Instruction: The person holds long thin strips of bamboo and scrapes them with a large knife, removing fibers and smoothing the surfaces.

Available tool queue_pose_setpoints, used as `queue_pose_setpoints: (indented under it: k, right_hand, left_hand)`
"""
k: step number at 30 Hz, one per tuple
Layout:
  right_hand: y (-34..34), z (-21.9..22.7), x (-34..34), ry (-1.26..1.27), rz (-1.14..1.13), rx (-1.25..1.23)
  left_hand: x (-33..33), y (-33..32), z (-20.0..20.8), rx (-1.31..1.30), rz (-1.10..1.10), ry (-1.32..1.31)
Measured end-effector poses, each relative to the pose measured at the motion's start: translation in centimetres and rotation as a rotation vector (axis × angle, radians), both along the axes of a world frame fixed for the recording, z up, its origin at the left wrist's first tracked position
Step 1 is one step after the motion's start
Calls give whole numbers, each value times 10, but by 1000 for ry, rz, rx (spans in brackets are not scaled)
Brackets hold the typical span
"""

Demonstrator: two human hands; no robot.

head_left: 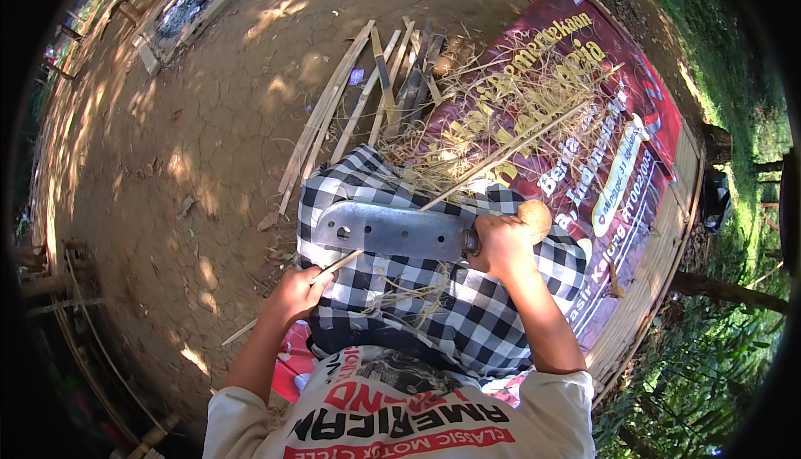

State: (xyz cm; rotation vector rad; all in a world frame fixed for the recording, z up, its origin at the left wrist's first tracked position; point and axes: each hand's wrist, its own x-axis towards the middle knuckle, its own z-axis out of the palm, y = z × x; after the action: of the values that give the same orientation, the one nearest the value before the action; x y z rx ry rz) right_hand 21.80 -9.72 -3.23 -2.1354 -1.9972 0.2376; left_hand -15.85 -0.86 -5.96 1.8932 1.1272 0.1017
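Note:
My right hand (506,247) is closed round the wooden handle (534,219) of a broad machete (392,230). Its wide grey blade, with several round holes, lies across my lap and points left. Pinched in my left hand (297,294) is a thin bamboo strip (340,264). The strip slants up to the right, passes beneath the blade and comes out beyond it over the shavings. Its other end sticks out behind my left hand, toward the lower left. Under both hands a black-and-white checkered cloth (492,330) covers my legs, with a few shavings on it.
Several split bamboo slats (327,113) lie on the bare dirt ground (209,142) ahead. Pale, curly shavings (534,83) cover part of a dark red printed banner (622,234) at the right. A bamboo edge (642,292) borders the banner, with green plants (709,359) beyond.

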Motion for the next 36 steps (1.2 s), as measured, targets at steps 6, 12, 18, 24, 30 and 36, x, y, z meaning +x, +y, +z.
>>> queue_pose_setpoints:
  k: [6, 12, 18, 24, 30, 36]
  right_hand:
    - [-7, 14, 23, -145, -150, -12]
    - [-39, 40, 124, -137, -800, -34]
    - [-73, 30, 140, 17, -862, 47]
    - [-26, 8, 54, 1, -483, -90]
    - [11, -7, -19, 233, -193, 119]
    - [14, 6, -36, 160, -167, 17]
  left_hand:
    - [-2, 0, -2, 13, 4, -13]
    - [-1, 5, 2, 38, -18, 72]
    - [7, 7, 12, -86, 9, 50]
    - [5, 2, 14, 4, 26, 143]
    - [10, 0, 20, -5, 22, 108]
    - [7, 0, 16, -11, 16, 86]
